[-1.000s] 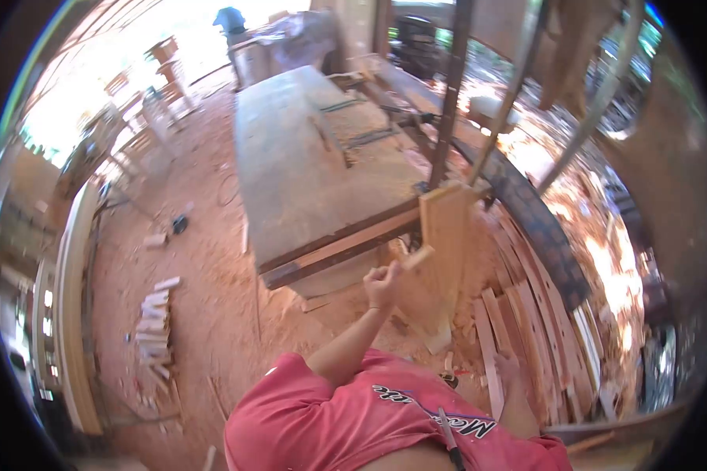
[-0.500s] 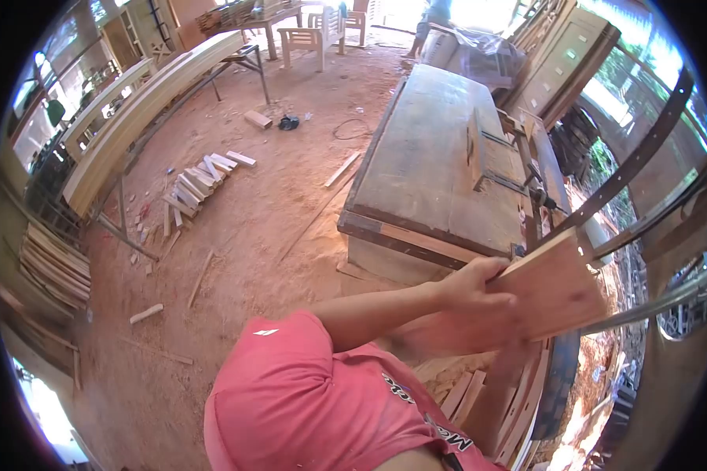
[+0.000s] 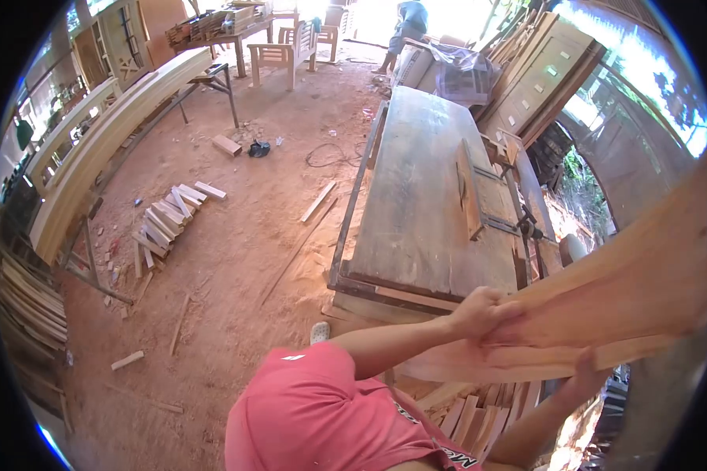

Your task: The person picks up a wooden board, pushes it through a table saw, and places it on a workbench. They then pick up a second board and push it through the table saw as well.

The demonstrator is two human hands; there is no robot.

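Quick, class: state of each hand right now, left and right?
Left hand: closed, gripping the wooden board at its near end.
Right hand: holding the same board from underneath, fingers partly hidden.

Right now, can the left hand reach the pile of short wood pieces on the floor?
Probably not: the left hand grips the board, and the pile lies far off across the floor.

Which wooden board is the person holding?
The wide plank at right, in the left hand and right hand; the short offcuts lie on the floor.
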